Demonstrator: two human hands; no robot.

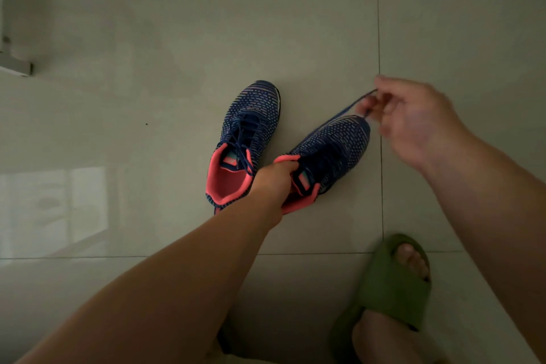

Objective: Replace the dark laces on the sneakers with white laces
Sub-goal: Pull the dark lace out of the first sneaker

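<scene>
Left grip point(274, 177) holds sneaker point(328, 154); right grip point(410, 118) pinches lace point(348, 108).

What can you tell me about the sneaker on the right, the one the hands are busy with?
The right sneaker is a navy knit shoe flecked with pale dashes, with a coral-pink collar and lining. It lies on the tiled floor, toe pointing up and to the right, beside its twin. The left hand grips its collar at the heel end. Its dark lace runs out past the toe, where the right hand pinches it. The image there is motion-blurred.
</scene>
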